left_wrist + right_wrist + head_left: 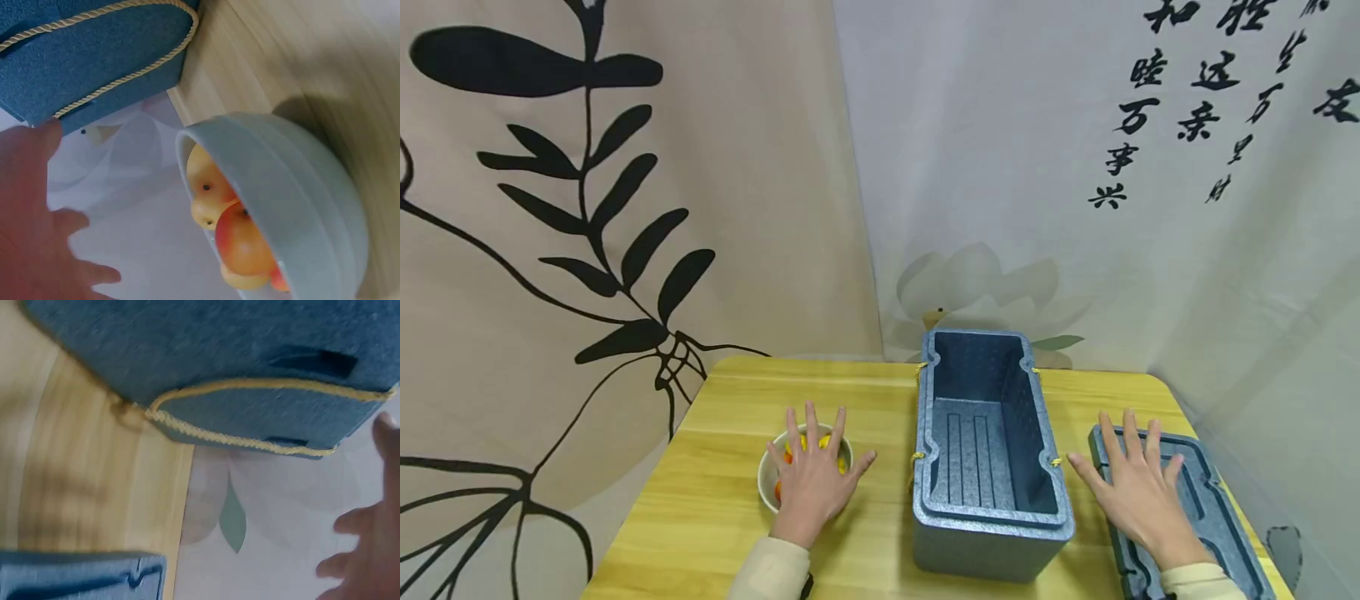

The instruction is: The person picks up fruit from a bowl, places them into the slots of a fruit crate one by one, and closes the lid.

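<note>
We count one left hand (814,479) and one right hand (1138,500), two sleeves (772,570), one table (700,475), one box (985,550), one lid (1212,504) and one bowl (300,187), where we make out at least four fruits (245,245), the full number being hidden.

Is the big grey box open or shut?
Open. The box has nothing over its top, so its grooved floor shows, and the lid lies beside it on the table.

"What's hidden in the head view?"
"The left hand (812,482) covers part of the bowl (766,483); the right hand (1138,496), part of the lid (1213,517)."
"Cut off?"
"Both hands in the wrist views; blurred, too."
</note>
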`<state>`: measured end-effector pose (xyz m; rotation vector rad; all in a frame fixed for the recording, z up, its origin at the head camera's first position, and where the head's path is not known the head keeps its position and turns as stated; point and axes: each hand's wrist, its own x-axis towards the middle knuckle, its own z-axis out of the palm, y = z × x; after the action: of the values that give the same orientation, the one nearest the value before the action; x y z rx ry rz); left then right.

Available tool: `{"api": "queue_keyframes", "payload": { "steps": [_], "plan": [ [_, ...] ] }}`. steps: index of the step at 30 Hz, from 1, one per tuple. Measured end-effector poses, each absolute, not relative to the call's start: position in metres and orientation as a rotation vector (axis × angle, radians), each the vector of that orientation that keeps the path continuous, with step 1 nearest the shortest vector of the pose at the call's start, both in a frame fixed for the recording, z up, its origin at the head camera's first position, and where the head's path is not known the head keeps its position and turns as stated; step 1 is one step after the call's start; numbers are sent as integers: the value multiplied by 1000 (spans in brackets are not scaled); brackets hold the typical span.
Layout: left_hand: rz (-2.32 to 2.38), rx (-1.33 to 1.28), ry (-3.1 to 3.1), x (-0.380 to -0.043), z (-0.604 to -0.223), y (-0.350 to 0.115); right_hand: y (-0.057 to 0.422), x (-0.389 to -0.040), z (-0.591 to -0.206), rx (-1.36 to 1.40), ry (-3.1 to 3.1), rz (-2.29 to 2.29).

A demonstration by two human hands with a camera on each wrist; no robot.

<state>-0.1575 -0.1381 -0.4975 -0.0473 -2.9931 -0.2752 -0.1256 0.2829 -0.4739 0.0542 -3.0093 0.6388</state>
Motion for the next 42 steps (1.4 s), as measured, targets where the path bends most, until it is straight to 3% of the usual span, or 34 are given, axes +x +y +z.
{"api": "queue_keyframes", "payload": {
  "steps": [12,19,28,42],
  "plan": [
    [-884,-217,-2670,-161,-502,-158,250,-138,-453,346,-2560,1327],
    [-1196,-275,-2474,-165,-514,-175,242,-140,-457,447,-2453,1491],
    [-1280,-350,-2366,-168,-530,-187,241,-141,-464,461,-2467,1513],
    [-1180,-238,-2501,-164,-547,-196,238,-138,-473,399,-2496,1597]
  ]
}}
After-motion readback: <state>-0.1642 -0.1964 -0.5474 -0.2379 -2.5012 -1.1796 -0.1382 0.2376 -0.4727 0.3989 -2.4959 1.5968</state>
